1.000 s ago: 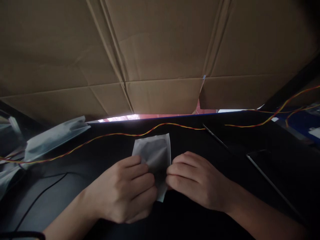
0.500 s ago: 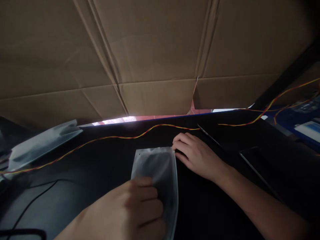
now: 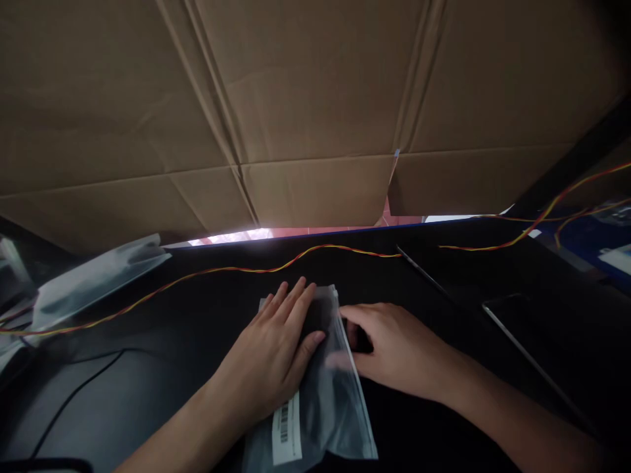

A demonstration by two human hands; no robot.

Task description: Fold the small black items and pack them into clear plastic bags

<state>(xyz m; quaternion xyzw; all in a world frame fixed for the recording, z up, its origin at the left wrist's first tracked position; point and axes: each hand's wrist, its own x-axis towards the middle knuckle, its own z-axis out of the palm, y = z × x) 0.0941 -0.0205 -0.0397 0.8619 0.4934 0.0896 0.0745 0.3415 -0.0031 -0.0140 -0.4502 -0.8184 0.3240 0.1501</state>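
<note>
A clear plastic zip bag [image 3: 340, 420] lies on the black tabletop in front of me, its zip edge on the right. On its lower left is a white barcode label [image 3: 288, 433]. My left hand [image 3: 280, 348] rests flat over the upper left of the bag, fingers stretched out and thumb apart. At the zip edge is my right hand [image 3: 384, 341], its index finger touching near the top. The right thumb, slightly blurred, reaches over or under the film; I cannot tell which. A gap shows between that thumb and the fingers. The bag's contents, if any, are unclear.
Another filled plastic bag [image 3: 98, 282] lies at the left. A red and yellow twisted wire [image 3: 236, 270] crosses the table behind my hands. Two dark flat panels, one nearer [image 3: 532, 355] and one farther [image 3: 428, 269], lie at right. Cardboard [image 3: 315, 98] hangs behind; a black cable [image 3: 73, 394] is at left.
My left hand has gone from a curled fist low on the bag to lying flat higher up. My right hand has come down along the zip edge. The barcode label now shows.
</note>
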